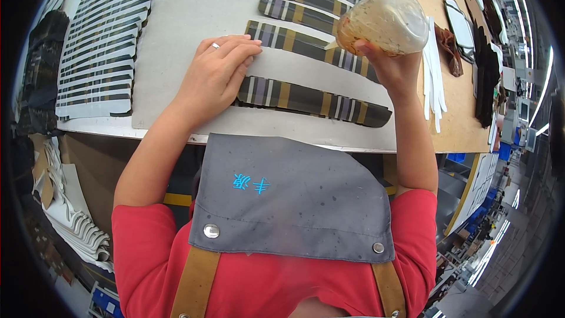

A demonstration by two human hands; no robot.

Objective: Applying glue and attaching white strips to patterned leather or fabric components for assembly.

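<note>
My right hand grips a translucent squeeze bottle, tipped over, with yellowish-brown stains inside. Its pale pointed nozzle is at a plaid strip in dark grey, gold, purple and white; whether the tip touches cannot be told. My left hand, a ring on one finger, rests palm down by the left ends of the strips, its fingers stretched out and close together. Nearer to me lies another plaid strip, its left end beside my left hand. Several more plaid strips are laid out farther back.
A grey board covers the tabletop under the strips. Many overlapping white-edged plaid strips lie at the left. On the right, white strips, brown pieces and dark strips lie on a tan surface.
</note>
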